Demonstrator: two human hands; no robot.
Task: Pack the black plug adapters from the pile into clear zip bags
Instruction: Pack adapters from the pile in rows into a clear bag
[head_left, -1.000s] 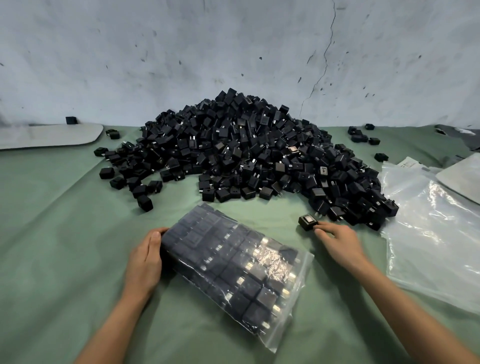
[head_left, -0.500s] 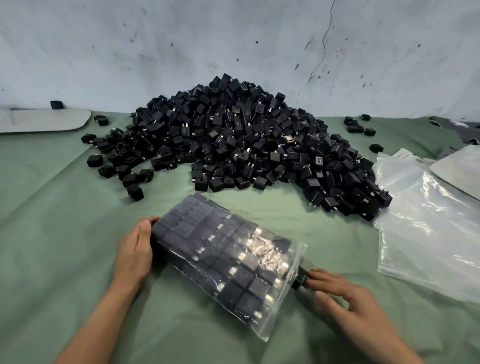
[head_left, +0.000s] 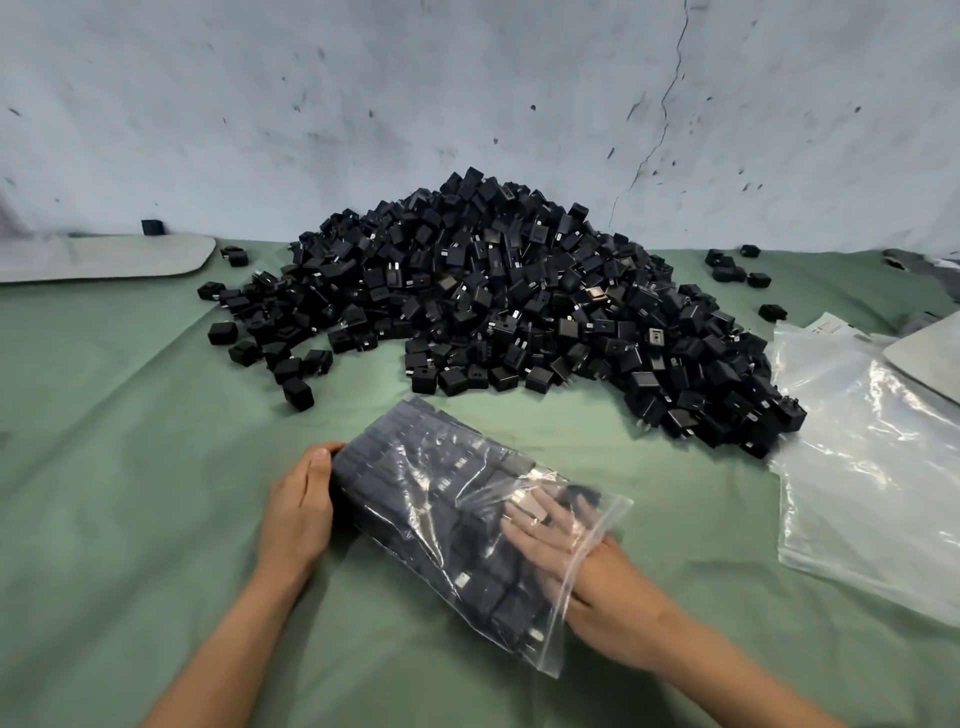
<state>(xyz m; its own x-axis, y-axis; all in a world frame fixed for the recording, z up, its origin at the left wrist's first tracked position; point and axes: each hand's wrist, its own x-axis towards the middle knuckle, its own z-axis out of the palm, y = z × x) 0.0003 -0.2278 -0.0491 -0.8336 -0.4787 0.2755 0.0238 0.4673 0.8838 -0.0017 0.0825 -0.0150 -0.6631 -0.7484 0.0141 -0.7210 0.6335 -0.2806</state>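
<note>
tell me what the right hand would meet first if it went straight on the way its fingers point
Most likely the packed adapters inside the clear zip bag: the right hand is in the bag's mouth, fingers pointing up-left at those rows. Through the film, I cannot tell whether it touches them.

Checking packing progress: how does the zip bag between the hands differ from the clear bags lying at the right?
The zip bag bulges with rows of black adapters; the clear bags lie flat and look empty. The left hand presses the zip bag's closed end and the right hand reaches into its mouth; no hand touches the clear bags. Both are transparent plastic lying on the green cloth.
</note>
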